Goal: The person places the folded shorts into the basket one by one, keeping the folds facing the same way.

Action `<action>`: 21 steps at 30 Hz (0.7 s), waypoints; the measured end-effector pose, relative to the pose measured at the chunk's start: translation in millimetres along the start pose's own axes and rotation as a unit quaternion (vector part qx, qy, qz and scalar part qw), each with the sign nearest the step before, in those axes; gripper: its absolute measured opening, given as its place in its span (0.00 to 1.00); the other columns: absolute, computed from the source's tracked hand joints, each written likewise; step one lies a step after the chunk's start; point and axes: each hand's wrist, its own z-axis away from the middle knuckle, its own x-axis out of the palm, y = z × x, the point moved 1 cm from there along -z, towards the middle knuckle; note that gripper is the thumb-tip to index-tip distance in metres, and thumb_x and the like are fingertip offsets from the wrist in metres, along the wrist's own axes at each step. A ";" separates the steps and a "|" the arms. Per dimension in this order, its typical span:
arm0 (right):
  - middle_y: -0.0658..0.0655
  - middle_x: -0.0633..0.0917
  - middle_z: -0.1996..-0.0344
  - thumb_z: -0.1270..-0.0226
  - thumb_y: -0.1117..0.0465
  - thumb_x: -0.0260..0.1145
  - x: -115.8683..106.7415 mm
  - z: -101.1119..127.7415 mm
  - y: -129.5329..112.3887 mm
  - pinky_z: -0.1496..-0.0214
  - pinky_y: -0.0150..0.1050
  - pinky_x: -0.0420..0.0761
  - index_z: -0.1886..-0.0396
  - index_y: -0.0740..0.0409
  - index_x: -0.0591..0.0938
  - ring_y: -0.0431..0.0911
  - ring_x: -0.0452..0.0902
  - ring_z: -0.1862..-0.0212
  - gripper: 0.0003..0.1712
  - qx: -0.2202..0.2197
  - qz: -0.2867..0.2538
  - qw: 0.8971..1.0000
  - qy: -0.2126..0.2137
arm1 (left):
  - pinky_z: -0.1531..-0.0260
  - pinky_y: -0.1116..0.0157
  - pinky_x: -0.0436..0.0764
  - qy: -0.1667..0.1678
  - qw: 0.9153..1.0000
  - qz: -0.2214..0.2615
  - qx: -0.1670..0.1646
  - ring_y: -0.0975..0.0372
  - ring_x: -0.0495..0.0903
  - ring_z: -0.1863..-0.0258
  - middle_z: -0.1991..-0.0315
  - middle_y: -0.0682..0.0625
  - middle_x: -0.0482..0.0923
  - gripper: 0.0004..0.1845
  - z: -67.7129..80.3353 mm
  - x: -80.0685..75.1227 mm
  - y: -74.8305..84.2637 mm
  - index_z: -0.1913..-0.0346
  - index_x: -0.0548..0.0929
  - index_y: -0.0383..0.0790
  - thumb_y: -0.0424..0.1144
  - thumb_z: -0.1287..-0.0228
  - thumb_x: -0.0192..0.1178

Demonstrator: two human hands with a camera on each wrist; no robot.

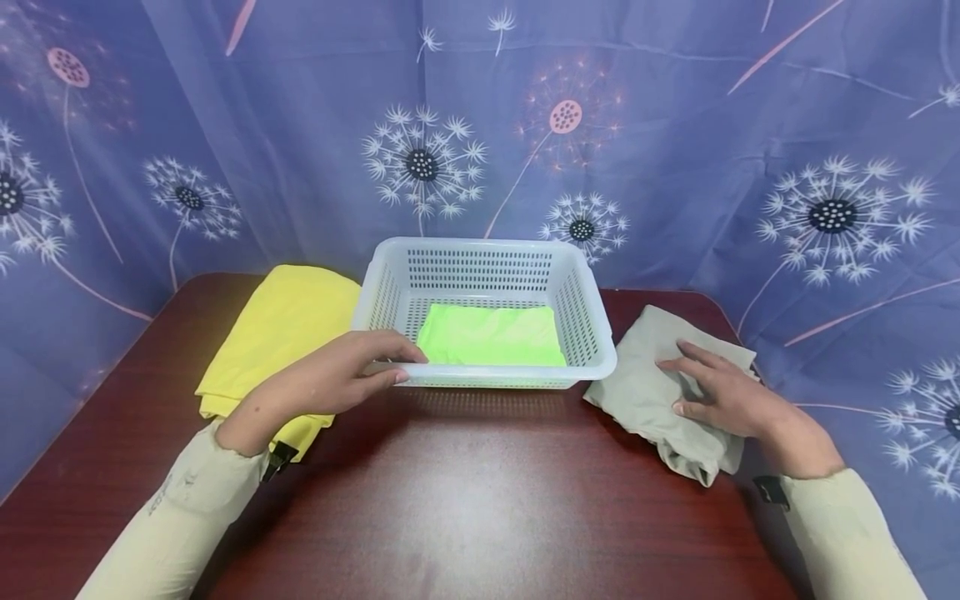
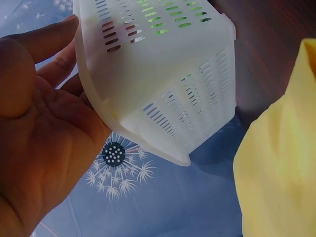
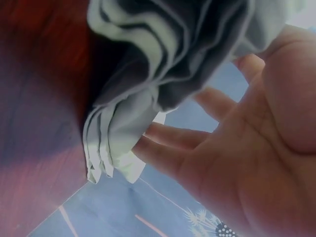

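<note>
A white plastic basket (image 1: 480,377) with slotted walls stands at the table's middle back, a folded bright green cloth (image 1: 491,333) on its floor. My left hand (image 1: 337,371) holds the basket's near rim by its left corner, thumb outside and fingers over the edge. In the left wrist view the thumb (image 2: 59,34) meets the rim. On the right lies a folded grey cloth (image 1: 637,375) in loose layers. Over its top my right hand (image 1: 723,396) rests with fingers spread. The right wrist view shows the fingers (image 3: 173,153) against the layered grey folds (image 3: 133,118), not curled round them.
A folded yellow cloth (image 1: 288,321) lies left of the basket, partly beneath my left forearm. The dark red wooden table (image 1: 480,500) extends in front. A blue curtain with dandelion prints (image 1: 300,125) hangs right behind the table's back edge.
</note>
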 end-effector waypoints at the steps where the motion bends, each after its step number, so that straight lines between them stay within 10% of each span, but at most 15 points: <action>1: 0.79 0.65 0.25 0.35 0.58 0.79 0.3 0.5 0.4 0.36 0.75 0.67 0.31 0.56 0.79 0.79 0.61 0.28 0.34 -0.004 0.002 1.000 0.005 | 0.45 0.53 0.81 0.000 1.000 0.000 0.000 0.63 0.81 0.48 0.47 0.60 0.84 0.13 -0.2 0.0 0.2 0.43 0.86 0.51 0.32 0.24 0.64; 21: 0.76 0.70 0.29 0.42 0.58 0.83 1.2 3.2 2.4 0.39 0.71 0.71 0.37 0.55 0.82 0.77 0.67 0.32 0.33 -0.037 0.015 0.999 0.029 | 0.45 0.49 0.81 -0.001 1.000 0.006 -0.007 0.62 0.80 0.49 0.48 0.60 0.84 0.13 -0.6 0.1 1.1 0.44 0.86 0.51 0.32 0.24 0.64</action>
